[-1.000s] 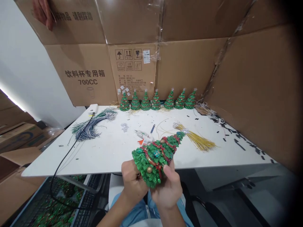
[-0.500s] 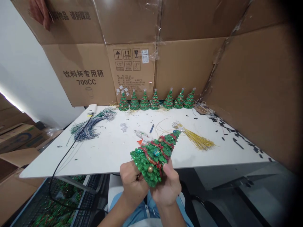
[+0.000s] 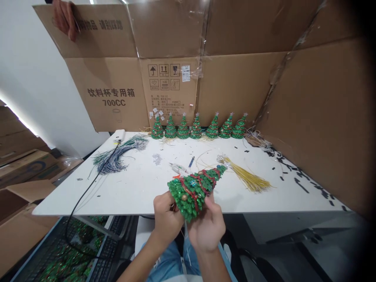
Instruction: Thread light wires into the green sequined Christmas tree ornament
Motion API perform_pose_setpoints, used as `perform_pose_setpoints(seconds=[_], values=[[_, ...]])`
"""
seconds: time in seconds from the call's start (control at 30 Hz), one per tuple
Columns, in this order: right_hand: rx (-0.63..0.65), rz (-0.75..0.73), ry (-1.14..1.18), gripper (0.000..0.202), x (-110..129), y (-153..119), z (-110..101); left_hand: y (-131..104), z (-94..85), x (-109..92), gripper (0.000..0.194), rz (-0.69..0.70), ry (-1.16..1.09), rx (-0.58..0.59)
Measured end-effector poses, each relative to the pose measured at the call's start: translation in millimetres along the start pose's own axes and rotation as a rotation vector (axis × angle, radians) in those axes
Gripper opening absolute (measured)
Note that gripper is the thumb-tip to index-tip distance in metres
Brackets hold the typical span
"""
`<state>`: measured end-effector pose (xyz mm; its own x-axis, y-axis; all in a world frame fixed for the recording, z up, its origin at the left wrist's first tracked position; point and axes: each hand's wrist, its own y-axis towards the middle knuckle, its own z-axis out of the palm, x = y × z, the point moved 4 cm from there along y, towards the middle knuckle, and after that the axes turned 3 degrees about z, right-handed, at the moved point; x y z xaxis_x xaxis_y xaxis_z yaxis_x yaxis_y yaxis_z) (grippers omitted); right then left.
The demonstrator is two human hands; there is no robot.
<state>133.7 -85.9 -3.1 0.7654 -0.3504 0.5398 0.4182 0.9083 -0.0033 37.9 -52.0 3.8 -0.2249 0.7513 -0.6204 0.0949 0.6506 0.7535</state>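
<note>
A glittery green Christmas tree ornament [image 3: 192, 192] with red garland and gold baubles lies tilted above the table's front edge, its tip toward the upper right. My right hand [image 3: 208, 225] is closed around its lower side, thumb on the branches. At the base my left hand [image 3: 167, 215] is curled, fingers pressed together against the underside; what they pinch is hidden behind the tree. Just beyond the ornament, partly covered by it, lies a white and orange tool [image 3: 178, 169] beside a blue pen-like stick [image 3: 192, 161]. A bundle of yellow wires [image 3: 249, 176] lies near the tree's tip.
Several small trees [image 3: 183, 127] stand along the cardboard wall [image 3: 235, 86]. Green and dark wires [image 3: 113, 158] lie left by a white power bank [image 3: 119, 136] with a black cable. Black scraps [image 3: 296, 172] litter the right. A crate [image 3: 101, 243] of trees sits below left. Another person's hand [image 3: 65, 19] hangs over the cardboard.
The ornament has turned slightly in my hands, and both hands have shifted a little with it. The whole view has swung slightly left. The other person's hand stays on the cardboard's top.
</note>
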Motion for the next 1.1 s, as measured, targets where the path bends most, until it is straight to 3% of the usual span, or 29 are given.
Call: perform_pose_setpoints(seconds=[0.23, 0.53, 0.8, 1.1], values=[[-0.020, -0.009, -0.003, 0.071, -6, 4, -3, -1, -0.8, 3, 0.027, -0.124, -0.023, -0.026], [-0.047, -0.116, -0.135, 0.069, 8, 7, -7, 3, 6.3, 4, 0.023, -0.139, -0.047, 0.155], [-0.068, -0.115, -0.061, 0.075, 10, 2, -6, -4, 17.1, 6, 0.013, -0.410, -0.404, 0.191], [-0.078, -0.097, -0.072, 0.077, 9, -3, -1, 2, 20.2, 0, 0.020, -0.522, -0.586, 0.162]])
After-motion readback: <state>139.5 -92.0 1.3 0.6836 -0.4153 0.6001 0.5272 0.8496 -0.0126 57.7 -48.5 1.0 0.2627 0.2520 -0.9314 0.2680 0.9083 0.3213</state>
